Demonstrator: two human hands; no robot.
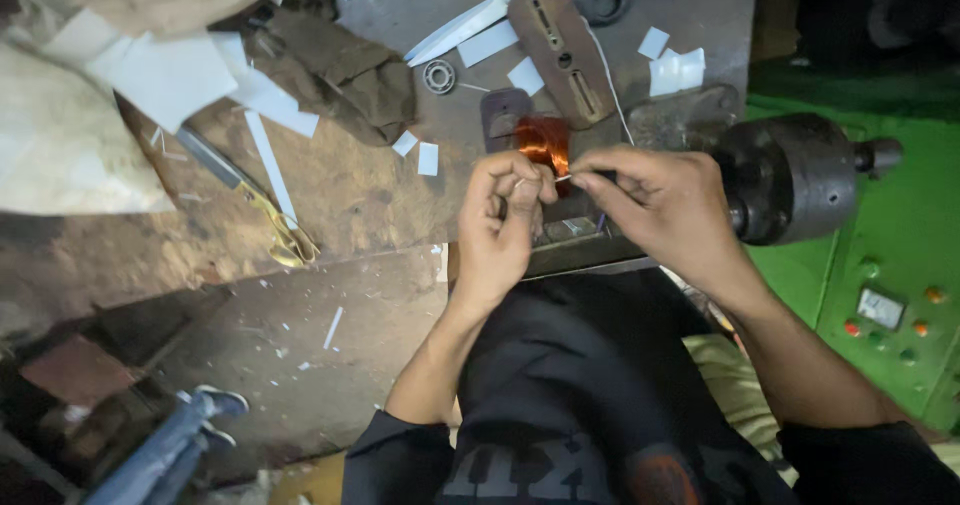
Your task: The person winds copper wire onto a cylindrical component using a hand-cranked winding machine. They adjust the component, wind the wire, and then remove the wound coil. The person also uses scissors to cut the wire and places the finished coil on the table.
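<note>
The copper wire coil (543, 143) sits just above the two hands near the middle of the surface (350, 185), mounted on a dark form whose long axis runs roughly up and down in the head view; the windings wrap across it, left to right. Only the upper part of the coil shows, since the fingers cover its lower edge. The left hand (503, 227) is curled against the coil's lower side, fingers bent narrow, and appears to steady it. The right hand (660, 205) pinches a thin pale strand (562, 177) between thumb and forefinger just beside the coil; what the strand is made of is hard to tell.

The surface is a worn, stained metal bench littered with white paper scraps (676, 70) and strips. Brass-handled scissors (262, 205) lie to the left, a small ball bearing (438, 77) and a brown slotted plate (560, 47) lie beyond the coil, and a crumpled brown rag (345, 73) rests near the bearing. A dark cylindrical motor housing (795, 177) stands to the right, partly behind the right hand. Next to it is a green panel (890, 255) with small coloured buttons. The room is dim; the lower left corner is dark and blurred, and a blue object (170, 445) there is cut off.
</note>
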